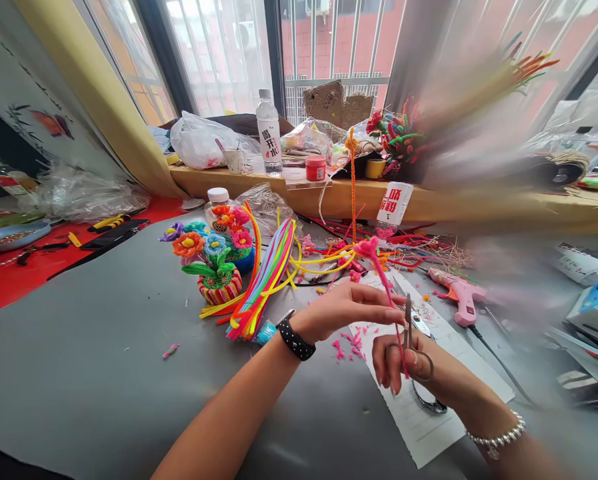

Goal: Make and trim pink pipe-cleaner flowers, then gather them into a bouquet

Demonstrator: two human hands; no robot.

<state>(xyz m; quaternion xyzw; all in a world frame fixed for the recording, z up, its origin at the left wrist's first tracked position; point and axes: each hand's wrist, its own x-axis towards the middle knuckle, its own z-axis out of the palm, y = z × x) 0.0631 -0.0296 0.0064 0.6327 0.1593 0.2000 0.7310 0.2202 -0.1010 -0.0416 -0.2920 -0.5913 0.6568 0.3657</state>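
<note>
My left hand point(351, 308), with a dark dotted strap on its wrist, pinches the stem of a pink pipe-cleaner flower point(367, 247). The bloom points up and away from me, and the stem's lower end hangs in front of my right hand point(396, 360). That hand has its fingers in the handle loops of small metal scissors point(408, 310). Their blades point upward right beside the stem and the left fingertips. Whether the blades touch the stem I cannot tell. Pink fuzz clippings point(349, 343) lie below on the grey table and on a white sheet of paper point(439, 427).
Left of my hands stand finished pipe-cleaner flowers in a striped pot point(219, 288) and a bundle of coloured pipe cleaners point(269, 273). An orange stem point(353, 193) rises behind. A pink glue gun point(461, 295) with its cord lies to the right. A water bottle point(269, 137) stands on the sill.
</note>
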